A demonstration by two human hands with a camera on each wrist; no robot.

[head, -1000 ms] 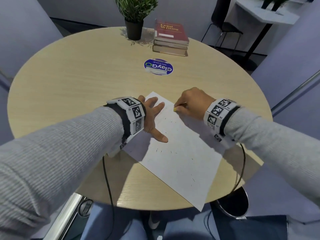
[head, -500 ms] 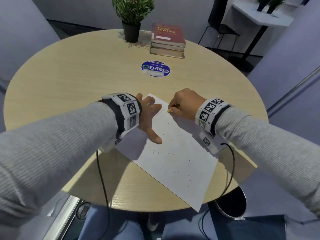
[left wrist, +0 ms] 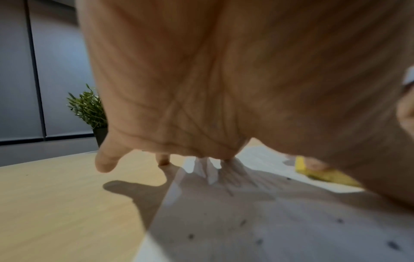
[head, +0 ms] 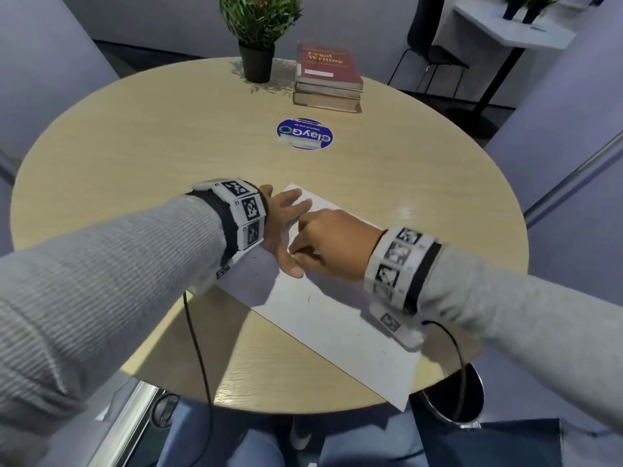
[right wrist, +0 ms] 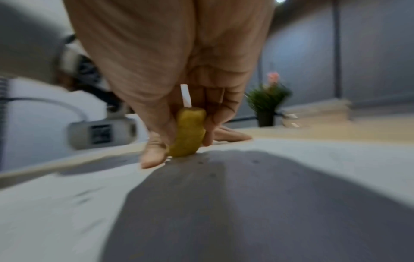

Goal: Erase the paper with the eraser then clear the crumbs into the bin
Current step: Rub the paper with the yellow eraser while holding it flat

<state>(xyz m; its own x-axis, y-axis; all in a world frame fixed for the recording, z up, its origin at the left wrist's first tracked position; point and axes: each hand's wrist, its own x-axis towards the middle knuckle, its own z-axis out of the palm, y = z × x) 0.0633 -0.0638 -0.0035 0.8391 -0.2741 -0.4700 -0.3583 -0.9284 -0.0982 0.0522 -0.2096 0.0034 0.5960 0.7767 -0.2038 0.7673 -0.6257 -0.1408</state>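
A white sheet of paper [head: 340,318] lies slanted on the round wooden table [head: 168,156], one corner hanging over the near edge. My left hand [head: 286,227] lies flat on its upper left part with fingers spread [left wrist: 105,159]. My right hand [head: 333,244] pinches a small yellow eraser [right wrist: 188,133] between thumb and fingers and presses its end on the paper, right beside my left thumb. The eraser [left wrist: 322,173] also shows at the right of the left wrist view. Dark crumbs [left wrist: 257,241] dot the sheet. A black bin [head: 455,396] stands on the floor under the table's near right edge.
At the far side of the table stand a potted plant [head: 258,32] and a stack of books [head: 328,77]. A round blue sticker [head: 305,134] lies in the middle. Cables hang from both wrists over the near edge. A chair [head: 435,48] stands beyond the table.
My right hand has slid the eraser down and to the left across the paper, from the sheet's upper edge to right beside my left thumb. The left hand stays flat on the paper.
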